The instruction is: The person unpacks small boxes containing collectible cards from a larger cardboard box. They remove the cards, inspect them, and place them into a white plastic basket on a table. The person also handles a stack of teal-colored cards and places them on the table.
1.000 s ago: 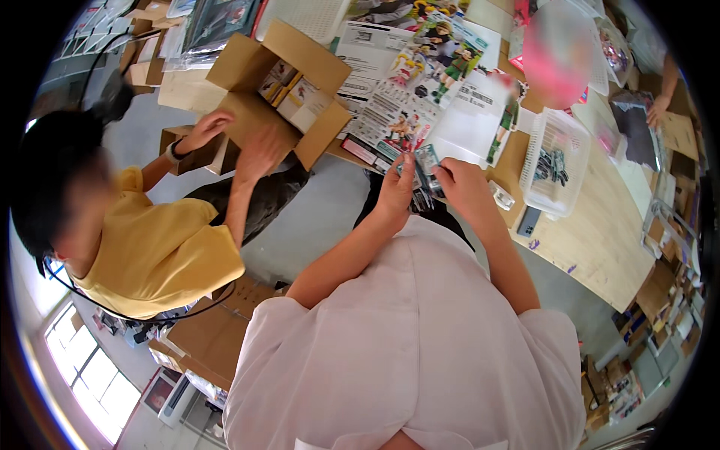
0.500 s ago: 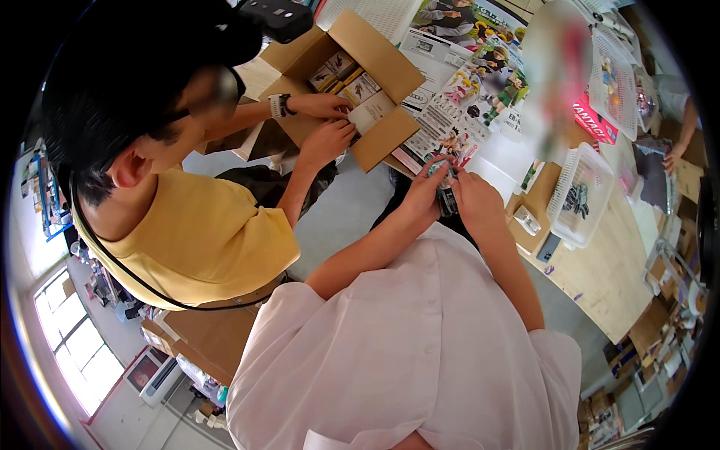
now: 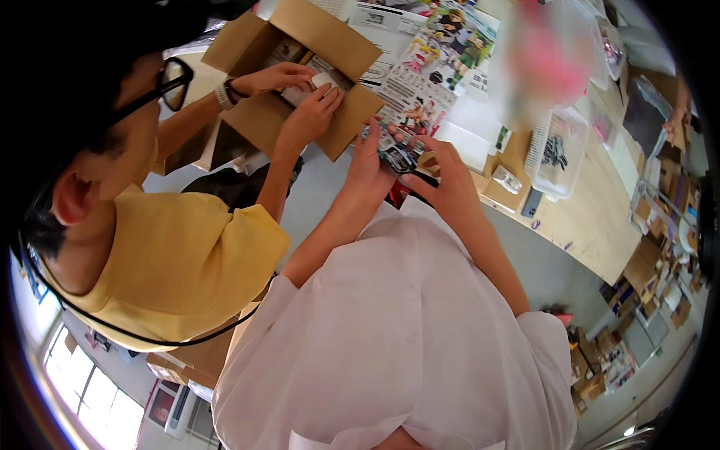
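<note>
1. Left hand (image 3: 367,161) gripping at least one small dark packet (image 3: 399,157), in front of the counter (image 3: 589,221).
2. Right hand (image 3: 450,176) half open beside it, can't tell if touching.
3. One basket (image 3: 536,154), one phone (image 3: 532,202), right side.

The packet (image 3: 400,159) is black and teal, the carton (image 3: 351,122) plain brown.

Bold dark lettering on white sheet (image 3: 466,124), tiny illegible print on colourful poster (image 3: 442,64)
</note>
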The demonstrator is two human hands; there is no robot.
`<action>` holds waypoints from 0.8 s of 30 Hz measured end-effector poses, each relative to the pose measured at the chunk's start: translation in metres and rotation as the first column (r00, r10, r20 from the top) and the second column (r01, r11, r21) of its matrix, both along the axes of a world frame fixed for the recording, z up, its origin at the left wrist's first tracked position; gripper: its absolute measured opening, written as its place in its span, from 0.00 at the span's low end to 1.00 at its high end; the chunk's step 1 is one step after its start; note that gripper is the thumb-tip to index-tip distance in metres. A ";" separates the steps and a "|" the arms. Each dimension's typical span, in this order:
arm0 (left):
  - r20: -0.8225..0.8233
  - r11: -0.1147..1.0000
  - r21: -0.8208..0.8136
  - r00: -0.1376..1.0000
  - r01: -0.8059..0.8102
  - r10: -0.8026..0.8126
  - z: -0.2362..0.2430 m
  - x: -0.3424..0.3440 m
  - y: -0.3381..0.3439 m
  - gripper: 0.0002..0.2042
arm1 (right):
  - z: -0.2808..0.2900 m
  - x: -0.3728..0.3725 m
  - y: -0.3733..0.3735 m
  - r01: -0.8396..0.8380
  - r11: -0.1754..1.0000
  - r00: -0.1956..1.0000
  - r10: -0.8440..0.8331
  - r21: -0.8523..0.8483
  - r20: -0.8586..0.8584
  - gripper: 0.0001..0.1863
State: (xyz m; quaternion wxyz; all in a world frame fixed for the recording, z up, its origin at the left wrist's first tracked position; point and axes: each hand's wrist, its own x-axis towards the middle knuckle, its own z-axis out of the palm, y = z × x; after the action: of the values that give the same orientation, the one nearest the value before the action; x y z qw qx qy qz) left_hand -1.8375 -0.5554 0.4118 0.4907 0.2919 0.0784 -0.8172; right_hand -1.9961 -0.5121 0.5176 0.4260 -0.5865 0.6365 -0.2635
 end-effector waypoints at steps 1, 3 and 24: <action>0.039 1.000 -0.026 0.999 0.005 -0.004 0.003 0.000 -0.003 0.18 | 0.006 0.002 0.001 -0.010 0.995 1.000 0.010 0.095 0.006 0.33; 0.063 0.999 -0.034 0.998 0.001 0.001 0.008 -0.005 -0.003 0.19 | 0.006 0.005 0.007 0.011 0.996 1.000 -0.013 0.086 0.022 0.32; 0.124 0.998 0.053 0.992 -0.023 0.017 0.010 -0.011 -0.004 0.14 | -0.020 0.022 0.009 0.006 0.983 0.998 0.006 0.182 -0.068 0.18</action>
State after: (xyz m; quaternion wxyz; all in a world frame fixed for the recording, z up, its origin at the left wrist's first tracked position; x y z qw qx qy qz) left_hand -1.8490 -0.5595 0.4222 0.4947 0.3545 0.0730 -0.7901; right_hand -1.9739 -0.5034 0.4979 0.4558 -0.5537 0.6721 -0.1844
